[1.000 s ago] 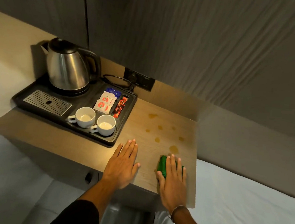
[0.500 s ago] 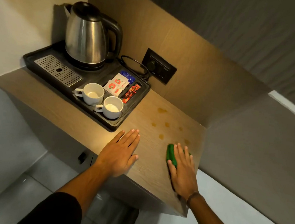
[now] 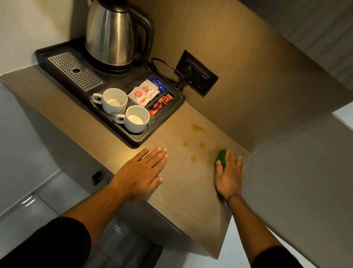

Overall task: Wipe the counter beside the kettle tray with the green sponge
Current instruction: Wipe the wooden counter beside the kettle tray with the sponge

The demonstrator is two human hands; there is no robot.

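Head view: right hand lies flat, fingers spread, pressing down on the green sponge at the right end of the wooden surface, close to the right side panel. Only the sponge's left edge shows past the thumb side; the rest is under the palm. Not a pinch grip, more palm pressure, so it counts as holding the sponge. Sponge's long axis looks roughly near-to-far, along the fingers, though most of it is hidden so that's a guess.

Left hand is flat and empty, palm down on the surface near its front edge, just beside the near right corner of the kettle tray. Looks like bracing only.

Key relation: the amber spill spots sit between the two hands and further back. Nearest spot is just left of the sponge, two more a bit farther, the biggest one farthest, toward the back panel near the tray's right edge. So the dirty area lies left and far of the sponge. Right hand owns the move.

My read: wiping is under way but these spots are not yet cleaned. Next stroke likely needs to sweep left and away, broadside of the sponge leading. Watch the tray edge and the cups on the leftward pass; kettle and its cord are well clear at the back.
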